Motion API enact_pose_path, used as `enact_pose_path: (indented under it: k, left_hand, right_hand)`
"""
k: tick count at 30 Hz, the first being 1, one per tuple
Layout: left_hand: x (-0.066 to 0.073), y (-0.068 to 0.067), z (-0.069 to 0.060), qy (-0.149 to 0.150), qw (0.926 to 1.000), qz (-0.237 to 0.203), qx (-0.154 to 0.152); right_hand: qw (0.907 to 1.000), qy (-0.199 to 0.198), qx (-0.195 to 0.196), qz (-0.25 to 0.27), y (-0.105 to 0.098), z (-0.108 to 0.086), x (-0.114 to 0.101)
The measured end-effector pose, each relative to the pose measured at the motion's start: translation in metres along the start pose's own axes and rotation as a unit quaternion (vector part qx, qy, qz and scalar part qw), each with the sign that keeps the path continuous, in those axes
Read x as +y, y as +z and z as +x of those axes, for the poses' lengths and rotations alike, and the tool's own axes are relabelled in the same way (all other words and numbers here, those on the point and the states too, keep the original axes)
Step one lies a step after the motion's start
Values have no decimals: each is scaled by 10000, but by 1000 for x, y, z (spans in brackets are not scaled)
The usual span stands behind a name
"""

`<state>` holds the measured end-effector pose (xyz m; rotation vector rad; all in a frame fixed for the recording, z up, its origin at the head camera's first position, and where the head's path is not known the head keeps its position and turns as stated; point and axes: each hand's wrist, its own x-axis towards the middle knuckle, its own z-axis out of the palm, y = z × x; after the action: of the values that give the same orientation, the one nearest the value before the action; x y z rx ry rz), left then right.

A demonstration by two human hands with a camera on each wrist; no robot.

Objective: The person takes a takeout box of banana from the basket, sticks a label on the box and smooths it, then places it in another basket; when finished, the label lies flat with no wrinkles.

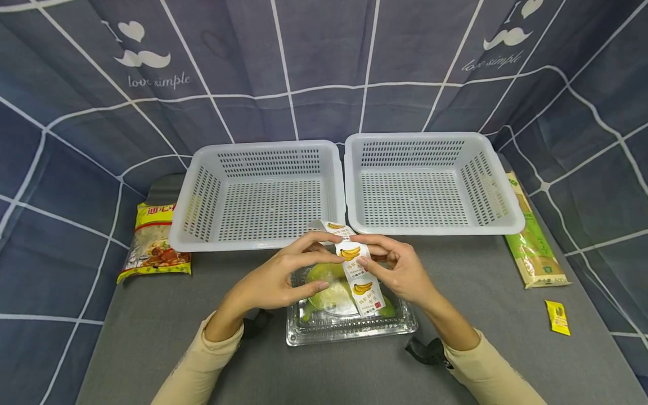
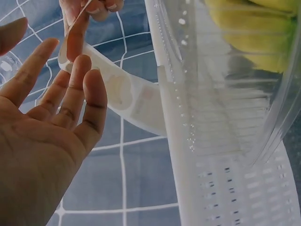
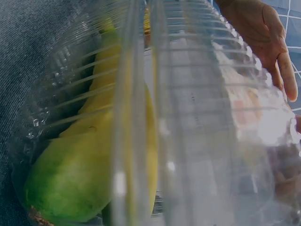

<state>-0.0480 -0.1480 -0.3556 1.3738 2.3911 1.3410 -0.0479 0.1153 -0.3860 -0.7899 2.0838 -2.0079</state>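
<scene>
My right hand [image 1: 402, 270] pinches a white strip of labels [image 1: 372, 298], printed with bananas, between thumb and fingers. Beside the strip is my left hand [image 1: 275, 278], its fingers extended and spread; in the left wrist view its fingertips come close to or touch the strip [image 2: 120, 92]. Under both hands sits a clear plastic clamshell box [image 1: 354, 336], whose lid appears closed. Yellow-green fruit [image 3: 75, 165] lies inside, seen through the ribbed wall in the right wrist view. The labels and hands partly hide the box from the head view.
Two white perforated baskets stand behind the box, one left [image 1: 255, 244] and one right [image 1: 437, 229]. A yellow-and-red food bag [image 1: 159, 242] lies at left. On the right are a long green-and-tan packet [image 1: 539, 253] and a small yellow packet [image 1: 557, 318]. Grid-patterned cloth surrounds the table.
</scene>
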Motion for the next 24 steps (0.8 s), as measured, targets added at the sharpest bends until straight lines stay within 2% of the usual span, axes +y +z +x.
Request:
enact_pose_path:
  k: [4,12,24]
  left_hand:
    - [-1,1,0,75,9999,-92,35]
    - [-2,5,1,271,9990,-356,51]
    - [-3,7,-1,34,9992,-400,66]
  right_hand:
    - [9998,-182,-46,-89,0,0,3]
    - [9996,-71,-286,-16,3,0,3]
    - [9989,-183,-422,130,3,-1,6]
